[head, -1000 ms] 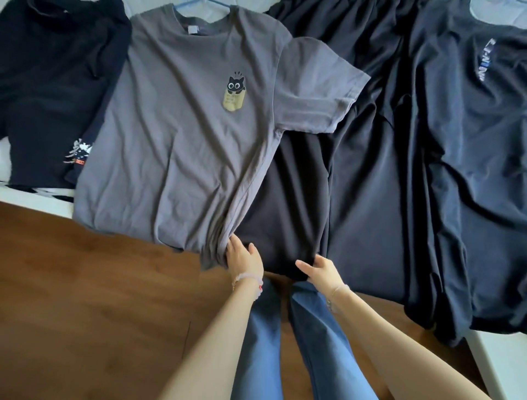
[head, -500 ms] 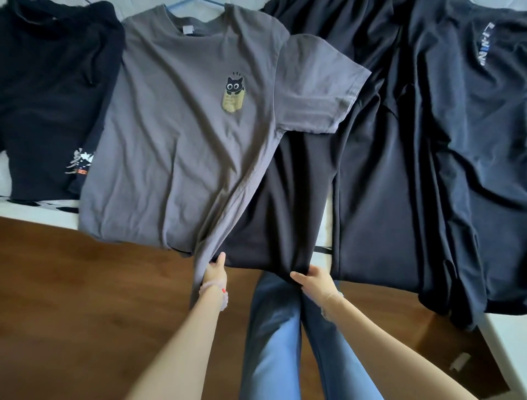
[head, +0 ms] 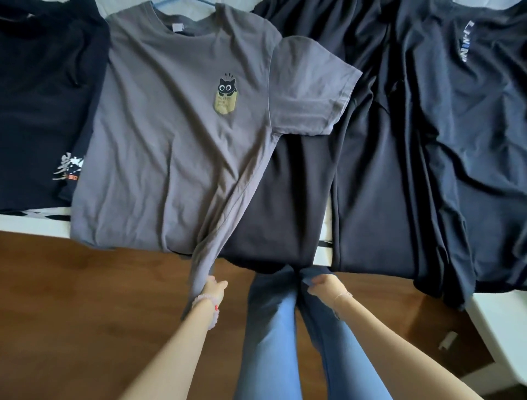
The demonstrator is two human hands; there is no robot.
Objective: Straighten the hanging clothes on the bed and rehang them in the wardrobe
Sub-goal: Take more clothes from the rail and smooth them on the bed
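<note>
Hems of grey T-shirt (head: 171, 142), black T-shirt (head: 285, 200) in left fingers (head: 212, 283), right fingers (head: 317, 282).

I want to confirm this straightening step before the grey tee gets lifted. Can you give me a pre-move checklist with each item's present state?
1. Left hand grips the grey T-shirt at its hem corner: ok.
2. Right hand pinches the black shirt at its hem: ok.
3. Grey T-shirt smooth: not ok, creases run diagonally toward the pulled corner.
4. Hanger in the grey collar: ok, though how it sits in the shoulders cannot be told.
5. Grey sleeve clear of the black shirt: not ok, it overlaps it.
</note>
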